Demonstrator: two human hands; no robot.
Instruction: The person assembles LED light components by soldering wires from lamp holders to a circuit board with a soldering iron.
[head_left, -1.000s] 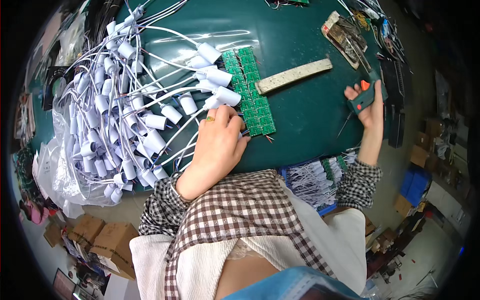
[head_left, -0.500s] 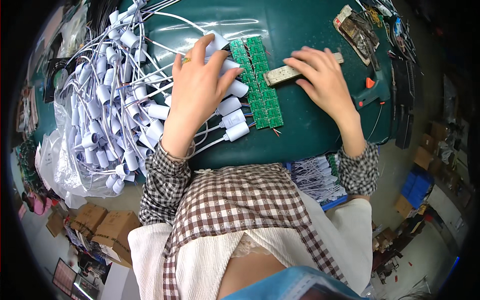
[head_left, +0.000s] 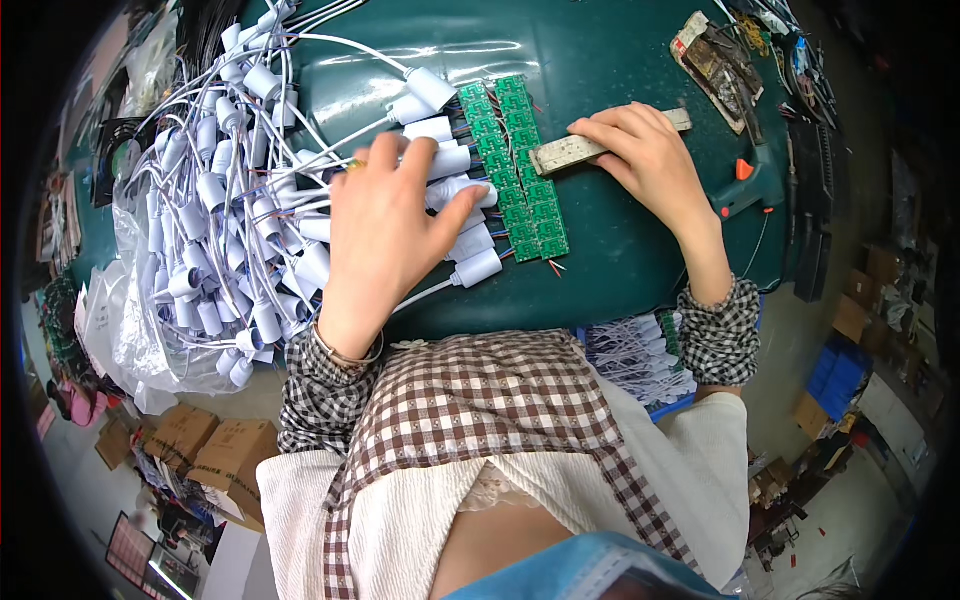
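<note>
My left hand (head_left: 385,225) lies flat with fingers spread over several white cylindrical parts (head_left: 455,190) on white cables, pressing them to the dark green table (head_left: 600,260). Their ends meet two rows of small green circuit boards (head_left: 520,165) running down the table's middle. My right hand (head_left: 650,160) rests on a long pale bar (head_left: 570,150) just right of the boards, fingers curled over it. An orange and dark green glue gun (head_left: 745,190) lies on the table right of that hand.
A big heap of white capped cables (head_left: 215,215) in clear plastic fills the left side. Tools and a cluttered tray (head_left: 715,60) sit at the far right. A bundle of white wires (head_left: 635,350) lies at the table's near edge. Cardboard boxes (head_left: 215,445) stand on the floor.
My right hand let go of the glue gun, which now lies on the table, and moved left onto the pale bar. My left hand shifted up onto the white parts.
</note>
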